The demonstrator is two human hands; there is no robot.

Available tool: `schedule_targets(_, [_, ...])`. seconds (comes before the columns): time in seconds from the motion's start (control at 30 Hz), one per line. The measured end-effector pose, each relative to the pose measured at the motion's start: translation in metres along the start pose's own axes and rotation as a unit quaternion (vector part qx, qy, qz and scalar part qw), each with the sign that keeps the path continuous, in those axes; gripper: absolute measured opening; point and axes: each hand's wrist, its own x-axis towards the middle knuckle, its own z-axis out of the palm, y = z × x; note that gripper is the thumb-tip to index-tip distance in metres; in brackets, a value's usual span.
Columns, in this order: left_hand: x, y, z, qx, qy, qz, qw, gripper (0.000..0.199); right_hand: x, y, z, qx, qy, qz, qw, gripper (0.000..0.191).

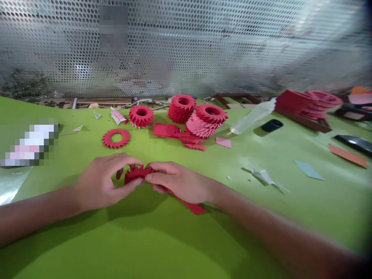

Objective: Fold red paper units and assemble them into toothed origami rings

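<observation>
A red folded-paper strip with a toothed edge (132,174) runs between my two hands, low over the green table. My left hand (100,180) curves around its left end, thumb below and fingers above. My right hand (180,180) pinches the strip near its middle, and a tail of red paper (196,207) sticks out beneath that hand. Behind my left hand lies a flat red toothed paper ring (104,138). Farther back, a pile of red paper pieces (165,130) rests beside stacked red and pink rings (203,126).
A clear bottle (252,117) and a black cap (272,125) lie at the right. A brown tray (315,122) holds red and pink paper pieces. Paper scraps (309,170) are scattered on the right side. A perforated metal panel (186,46) rises behind the green table (145,248).
</observation>
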Motion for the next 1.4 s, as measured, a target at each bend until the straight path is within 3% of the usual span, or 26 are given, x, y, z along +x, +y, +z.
schedule_targets(0.13, [-0.001,-0.003,0.0,0.063,-0.001,0.059,0.996,0.02,0.0,0.0,-0.003,-0.009,0.004,0.002,1.0,0.028])
schedule_targets(0.33, [-0.002,-0.005,0.001,0.121,0.013,0.074,0.99,0.019,0.002,0.005,-0.006,-0.039,0.007,-0.028,0.999,0.034])
schedule_targets(0.57, [-0.002,-0.009,0.002,0.169,0.068,0.085,0.98,0.027,0.005,0.01,-0.005,-0.034,0.036,-0.024,0.998,0.035])
schedule_targets(0.97, [-0.004,-0.004,-0.001,0.213,0.04,0.207,0.954,0.018,-0.001,0.001,-0.01,-0.13,-0.02,-0.002,0.991,0.041])
schedule_targets(1.17, [-0.005,-0.003,-0.001,0.205,0.028,0.22,0.953,0.021,-0.002,-0.001,-0.01,-0.146,-0.039,-0.003,0.989,0.04])
schedule_targets(1.4, [-0.003,-0.002,-0.005,0.204,0.024,0.199,0.958,0.018,-0.004,-0.005,-0.001,-0.125,-0.011,0.006,0.992,0.039])
